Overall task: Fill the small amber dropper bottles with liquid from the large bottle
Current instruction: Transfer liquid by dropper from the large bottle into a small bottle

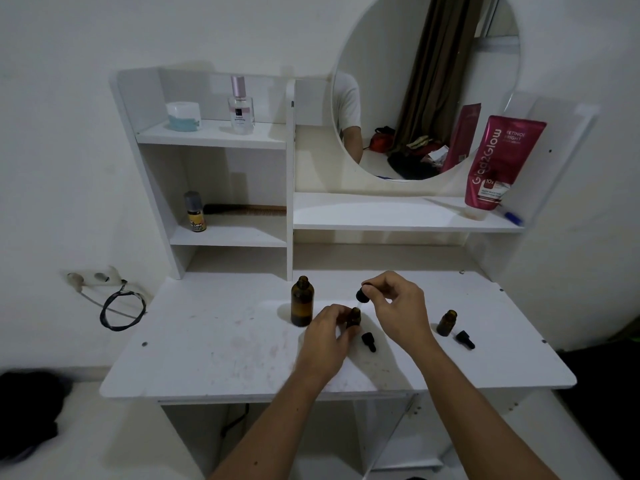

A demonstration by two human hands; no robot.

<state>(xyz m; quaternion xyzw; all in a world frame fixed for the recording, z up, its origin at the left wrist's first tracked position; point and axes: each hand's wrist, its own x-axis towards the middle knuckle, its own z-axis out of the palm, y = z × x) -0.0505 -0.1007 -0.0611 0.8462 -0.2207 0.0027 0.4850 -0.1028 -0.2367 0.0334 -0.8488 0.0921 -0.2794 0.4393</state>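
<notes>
The large amber bottle stands uncapped on the white desk. Just right of it, my left hand grips a small amber bottle. My right hand pinches the black bulb of a dropper, whose glass tip points down into that bottle's mouth. A loose black dropper cap lies on the desk in front of the held bottle. Further right stands a second small amber bottle, open, with its black dropper cap lying beside it.
White shelves rise behind the desk with a jar, a perfume bottle, a small yellow bottle, a comb and a pink tube. A round mirror hangs above. A wall socket with a black cable sits left.
</notes>
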